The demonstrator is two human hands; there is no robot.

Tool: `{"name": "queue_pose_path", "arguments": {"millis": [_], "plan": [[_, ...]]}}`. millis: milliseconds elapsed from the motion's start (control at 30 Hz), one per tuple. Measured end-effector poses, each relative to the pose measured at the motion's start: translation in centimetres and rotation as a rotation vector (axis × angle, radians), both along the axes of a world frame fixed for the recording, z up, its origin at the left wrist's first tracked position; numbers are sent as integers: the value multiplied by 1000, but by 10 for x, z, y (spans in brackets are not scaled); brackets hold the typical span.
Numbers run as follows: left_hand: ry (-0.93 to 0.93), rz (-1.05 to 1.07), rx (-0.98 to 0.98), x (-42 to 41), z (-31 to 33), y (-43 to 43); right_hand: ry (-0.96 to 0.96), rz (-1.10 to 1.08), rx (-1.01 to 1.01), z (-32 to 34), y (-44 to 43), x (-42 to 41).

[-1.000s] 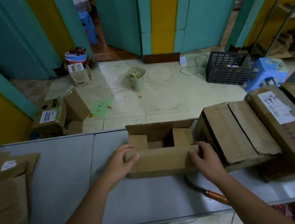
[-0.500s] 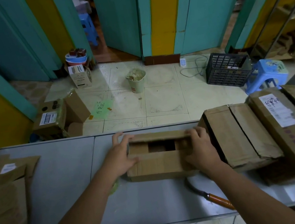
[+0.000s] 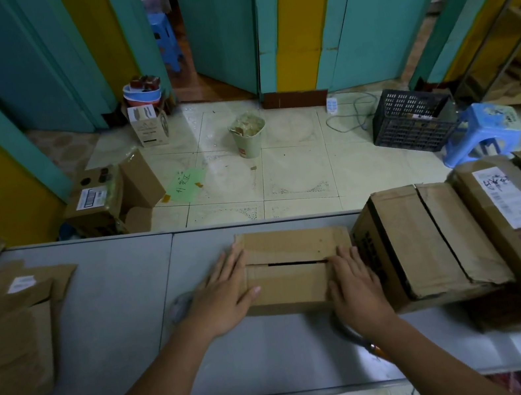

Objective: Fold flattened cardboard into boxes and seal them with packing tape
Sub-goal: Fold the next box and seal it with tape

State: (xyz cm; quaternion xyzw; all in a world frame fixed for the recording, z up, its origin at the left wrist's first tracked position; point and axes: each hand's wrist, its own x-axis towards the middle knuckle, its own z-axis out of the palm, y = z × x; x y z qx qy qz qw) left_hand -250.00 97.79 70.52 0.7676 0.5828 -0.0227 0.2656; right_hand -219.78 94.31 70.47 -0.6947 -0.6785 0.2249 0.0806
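A small brown cardboard box (image 3: 290, 268) sits on the grey table (image 3: 118, 327) in front of me, its two top flaps folded down with a narrow dark gap between them. My left hand (image 3: 225, 294) lies flat with straight fingers on the box's left end. On the right end, my right hand (image 3: 353, 280) presses down flat in the same way. A tool with an orange handle (image 3: 376, 349) pokes out under my right forearm; its head is hidden. A roll of clear tape (image 3: 181, 307) shows faintly left of my left hand.
Closed cardboard boxes (image 3: 433, 236) crowd the table's right side, touching the small box. Flattened cardboard sheets (image 3: 9, 339) lie on the left. Beyond the table's far edge are the tiled floor, a bin (image 3: 248, 135), a black crate (image 3: 412, 120) and a blue stool (image 3: 481, 132).
The box's near and far flaps have been folded down from open to nearly closed. Both hands have moved from the box's sides onto its top and flattened out.
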Motion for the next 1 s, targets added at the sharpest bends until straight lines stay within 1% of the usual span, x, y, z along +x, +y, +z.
{"name": "queue_pose_path", "arguments": {"millis": [67, 133, 200, 233, 367, 433, 533, 600, 667, 733, 800, 867, 1000], "plan": [[-101, 101, 29, -7, -1, -5, 26, -7, 15, 5, 0, -1], [-185, 281, 103, -17, -6, -16, 47, -6, 46, 10, -2, -2], [-245, 432, 172, -31, -16, -29, 78, -2, 84, 13, -4, -4], [-246, 462, 191, -38, -22, -36, 96, -2, 98, 14, -6, -4], [-117, 357, 202, -60, -38, -59, 135, 6, 138, 16, -9, -7], [-38, 350, 196, -64, -48, -67, 157, 10, 147, 16, -9, -9], [27, 331, 338, -63, -53, -74, 198, 13, 162, 19, -9, -9], [-8, 346, 441, -65, -48, -77, 230, 18, 178, 22, -10, -9], [-57, 344, 502, -67, -35, -81, 253, 29, 207, 30, -10, -11], [-87, 301, 575, -69, -13, -83, 280, 58, 271, 42, -9, -15], [-136, 234, 595, -67, 16, -81, 352, 103, 327, 57, -7, -20], [-180, 134, 615, -57, 47, -76, 436, 177, 294, 75, -4, -28], [-239, -16, 604, -24, 97, -67, 489, 328, 151, 106, 3, -54]]}}
